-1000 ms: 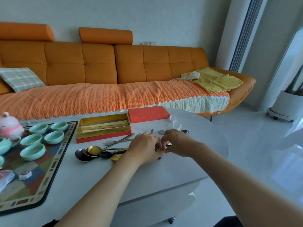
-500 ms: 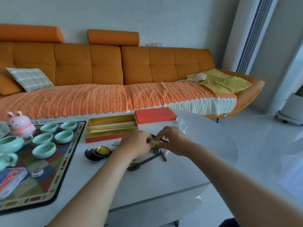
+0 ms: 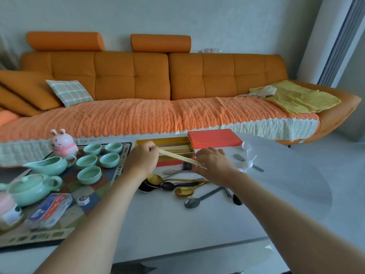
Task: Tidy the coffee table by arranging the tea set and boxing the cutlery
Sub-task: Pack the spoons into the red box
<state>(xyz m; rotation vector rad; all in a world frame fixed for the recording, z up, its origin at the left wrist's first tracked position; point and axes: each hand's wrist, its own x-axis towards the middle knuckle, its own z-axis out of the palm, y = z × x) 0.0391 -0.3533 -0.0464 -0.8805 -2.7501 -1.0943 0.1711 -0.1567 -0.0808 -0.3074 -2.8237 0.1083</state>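
Chopsticks (image 3: 178, 157) span between left hand (image 3: 143, 158) and right hand (image 3: 212, 164), both gripping their ends.

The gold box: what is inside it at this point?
Pale chopstick-like sticks lie lengthwise inside the gold box. The left hand covers its left end, so anything there is hidden.

Hidden and cut-off parts at the worktop

The left hand (image 3: 142, 157) covers the open box's (image 3: 173, 142) left end, and its grip hides one end of the chopsticks (image 3: 178, 157); the right hand (image 3: 212, 165) hides the other end. Spoon handles (image 3: 187, 179) run under the right wrist. At the worktop's left edge, a blurred pink object (image 3: 6, 204) is cut off by the frame. The blister pack's (image 3: 50, 209) print is unreadable.
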